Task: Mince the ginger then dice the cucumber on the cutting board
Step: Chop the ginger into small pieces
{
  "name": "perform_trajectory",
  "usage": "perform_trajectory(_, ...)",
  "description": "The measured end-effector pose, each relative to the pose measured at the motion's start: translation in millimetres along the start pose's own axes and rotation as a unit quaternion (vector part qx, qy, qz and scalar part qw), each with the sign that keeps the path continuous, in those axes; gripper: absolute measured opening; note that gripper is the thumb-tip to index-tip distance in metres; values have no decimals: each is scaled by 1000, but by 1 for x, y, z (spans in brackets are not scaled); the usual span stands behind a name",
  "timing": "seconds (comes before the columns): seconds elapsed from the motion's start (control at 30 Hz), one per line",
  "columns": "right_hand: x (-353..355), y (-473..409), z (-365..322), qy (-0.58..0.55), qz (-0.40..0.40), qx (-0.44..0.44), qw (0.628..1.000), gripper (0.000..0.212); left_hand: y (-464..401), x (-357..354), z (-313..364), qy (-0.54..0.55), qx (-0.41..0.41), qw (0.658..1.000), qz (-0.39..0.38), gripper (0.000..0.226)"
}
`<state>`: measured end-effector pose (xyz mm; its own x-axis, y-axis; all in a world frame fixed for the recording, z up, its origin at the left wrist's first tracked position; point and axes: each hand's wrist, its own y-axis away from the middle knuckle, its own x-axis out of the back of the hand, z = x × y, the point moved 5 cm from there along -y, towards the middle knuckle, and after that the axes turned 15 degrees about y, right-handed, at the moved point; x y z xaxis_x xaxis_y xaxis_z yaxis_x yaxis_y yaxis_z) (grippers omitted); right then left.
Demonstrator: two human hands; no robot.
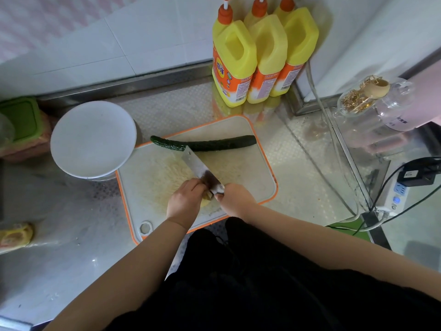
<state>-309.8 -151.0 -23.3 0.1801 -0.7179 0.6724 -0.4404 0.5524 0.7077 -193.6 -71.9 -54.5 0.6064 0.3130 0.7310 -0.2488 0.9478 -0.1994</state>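
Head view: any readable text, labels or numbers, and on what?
Three yellow plastic detergent bottles: orange labels carry a logo, small print and barcodes, all too blurred to read.
Pink appliance: small dark print, unreadable.
Black plug adapter: white label, too small to read.
Nothing else bears text.

Soft, even daylight fills the kitchen, brightest on the white wall tiles at upper left. The steel counter shows pale glare patches; shadows stay faint. Wide-angle distortion bends lines near the frame's edges. The centre is fairly sharp, while the dark clothing at bottom loses all detail.
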Motion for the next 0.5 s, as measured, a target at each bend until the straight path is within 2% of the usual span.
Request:
perform_trajectory(0.07,3,0,4,-18,-3,4,1000,25,1,1,0,5,-6,1000,-7,9)
perform_trajectory(0.13,7,4,4,3,6,10,1000,30,1,2,1,9,-8,1000,-9,14)
perform_trajectory(0.23,12,10,1,36,28,16,999,34,-1,2,2,2,-5,1000,-9,8)
perform_trajectory(0.5,9,14,-6,71,37,16,997,28,-1,3,3,-23,-2,1000,-15,19)
